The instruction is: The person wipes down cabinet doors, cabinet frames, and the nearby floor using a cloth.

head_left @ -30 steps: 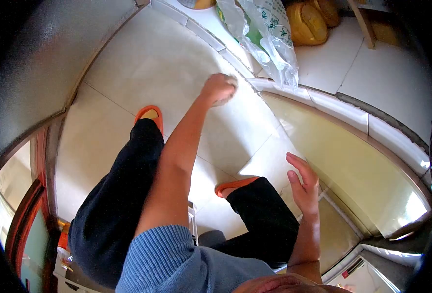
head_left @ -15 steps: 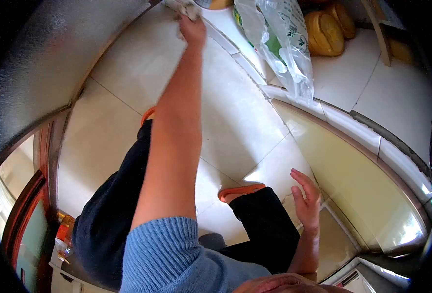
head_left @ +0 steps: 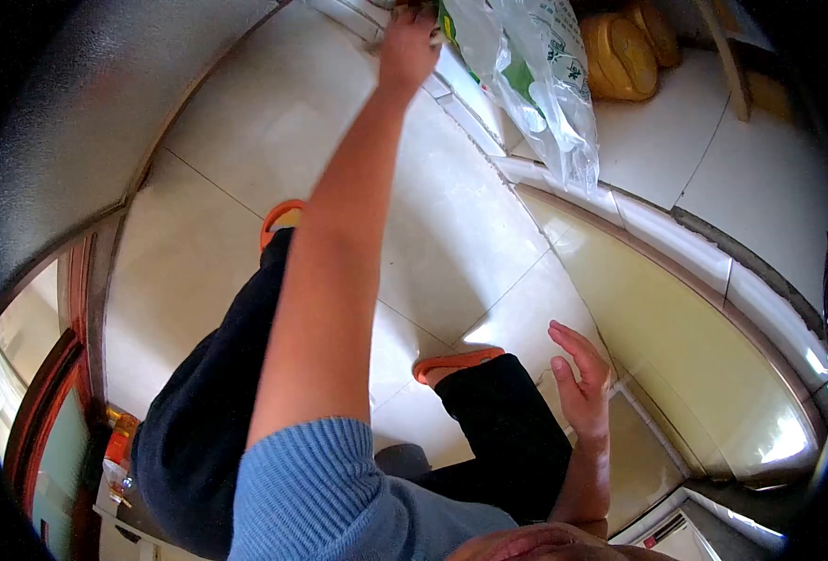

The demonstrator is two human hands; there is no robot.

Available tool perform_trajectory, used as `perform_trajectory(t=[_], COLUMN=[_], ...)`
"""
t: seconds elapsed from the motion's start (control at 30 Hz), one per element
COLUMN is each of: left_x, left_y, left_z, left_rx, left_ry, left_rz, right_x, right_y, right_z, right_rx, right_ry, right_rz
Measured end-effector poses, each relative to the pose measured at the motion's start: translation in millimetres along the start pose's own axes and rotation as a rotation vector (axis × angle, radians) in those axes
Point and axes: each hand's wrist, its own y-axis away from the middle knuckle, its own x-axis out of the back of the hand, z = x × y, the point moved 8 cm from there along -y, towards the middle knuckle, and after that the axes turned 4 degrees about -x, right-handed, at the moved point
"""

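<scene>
My left arm, in a blue ribbed sleeve, reaches far forward across the floor. At its end my left hand (head_left: 409, 51) is closed on a pale cloth (head_left: 435, 39), of which only small bits show around the fingers. This hand is at the white tiled ledge, right beside a clear plastic bag (head_left: 549, 93) with green print. What lies under the fingers is hidden. My right hand (head_left: 584, 388) hangs in the air near the yellowish panel (head_left: 685, 327), open, with thumb and fingers apart and nothing in it.
Yellow-brown rounded objects (head_left: 619, 56) stand behind the bag on the tiled surface. A frosted panel (head_left: 86, 112) rises on the left. At lower left are a reddish-brown door frame (head_left: 49, 411) and a bottle with an orange label (head_left: 119, 444). Orange slippers (head_left: 456, 363) are on my feet.
My left hand has moved right with the cloth, from the left end of the ledge to beside the plastic bag. My right hand has barely moved.
</scene>
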Motion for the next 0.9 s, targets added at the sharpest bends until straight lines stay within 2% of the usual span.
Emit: perform_trajectory(t=[0.03, 0.1, 0.2, 0.23, 0.27, 0.3, 0.33, 0.4, 0.43, 0.5, 0.53, 0.6, 0.67, 0.7, 0.73, 0.8, 0.83, 0.9], left_x=[0, -21, -38, 6, 16, 35, 42, 41, 36, 52, 39, -3, -14, -19, -12, -24, -30, -20], left_y=[-11, -23, -10, -7, -4, 0, -1, 7, 2, -3, 4, 15, 49, 76, 97, 140, 149, 173], left_z=[-7, -7, -31, -6, -13, -17, -30, -72, -74, -55, -51, -20, 20, 48, 78, 87, 81, 30], left_rx=[0.004, -0.172, -0.164, -0.208, -0.264, -0.143, 0.103, 0.251, 0.246, -0.023, -0.015, -0.147, -0.061, -0.096, -0.204, 0.136, 0.142, 0.523], left_ry=[-0.001, -0.38, -0.338, -0.176, -0.294, -0.344, -0.369, -0.237, -0.238, -0.053, -0.053, -0.253, -0.157, -0.262, -0.146, 0.38, 0.383, 0.599], left_rz=[-0.003, -0.35, -0.468, -0.216, -0.201, -0.177, -0.299, -0.179, -0.178, 0.217, 0.208, 0.089, -0.106, -0.104, -0.005, -0.256, -0.257, 0.159], right_x=[1, 1, 6, 9, 10, 11, 14, 17, 17, 15, 13, 12, 14, 15, 17, 16, 14, 11], right_y=[0, 2, 4, 6, 8, 10, 13, 17, 19, 24, 25, 24, 20, 16, 13, 9, 10, 13], right_z=[2, 3, 1, 0, 0, 0, 0, -1, -2, -3, -2, -1, -1, -4, -8, -13, -14, -11], right_rx=[-0.002, 0.002, 0.0, 0.001, 0.01, 0.019, 0.021, 0.02, 0.022, 0.024, 0.016, 0.022, 0.035, 0.054, 0.067, 0.068, 0.063, 0.051], right_ry=[0.0, -0.003, 0.009, 0.014, -0.003, -0.024, -0.032, -0.007, -0.009, -0.032, -0.032, -0.019, -0.017, -0.014, -0.015, 0.011, 0.015, -0.012], right_rz=[-0.005, 0.001, 0.01, 0.017, 0.021, 0.028, 0.042, 0.059, 0.064, 0.041, 0.033, 0.035, 0.044, 0.059, 0.068, 0.058, 0.053, 0.046])
